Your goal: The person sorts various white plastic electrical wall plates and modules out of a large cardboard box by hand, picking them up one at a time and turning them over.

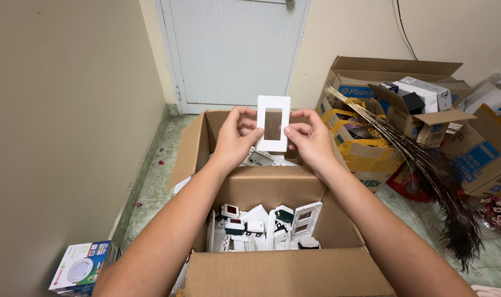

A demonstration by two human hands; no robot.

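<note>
Both my hands hold a white rectangular switch cover plate (273, 104) with an open window in its middle, upright above an open cardboard box (272, 190). My left hand (236, 137) pinches the plate's left edge. My right hand (311, 140) pinches its right edge. Inside the box lie several white plates and switch modules (267, 225), some with dark or red faces. A three-window plate (307, 220) leans at the box's right side.
A small lamp carton (80, 269) sits on the floor at lower left, by the wall. To the right stand several open cardboard boxes (415, 104), long peacock feathers (426, 165) and artificial flowers (498, 212). A closed white door (231, 49) is straight ahead.
</note>
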